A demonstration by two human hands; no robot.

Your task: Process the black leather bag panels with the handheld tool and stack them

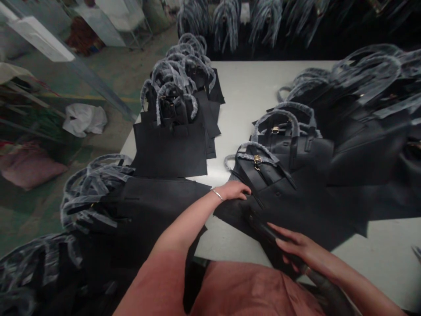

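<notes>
My left hand (235, 190), with a bangle at the wrist, is closed with curled fingers at the edge of a black leather bag piece (232, 210). My right hand (297, 248) is lower and to the right, its fingers closed around a long black piece (263, 226); its kind is hard to tell, dark against dark. Just beyond both hands lies a black handbag (276, 193) with a gold buckle (257, 160) and plastic-wrapped handles (256, 148).
A stack of black bag panels with wrapped handles (171, 149) lies at the table's left. More black bags (365, 149) are piled on the right. Another pile (158, 197) sits by my left arm. A metal post (98, 83) rises at the table's left edge (130, 147).
</notes>
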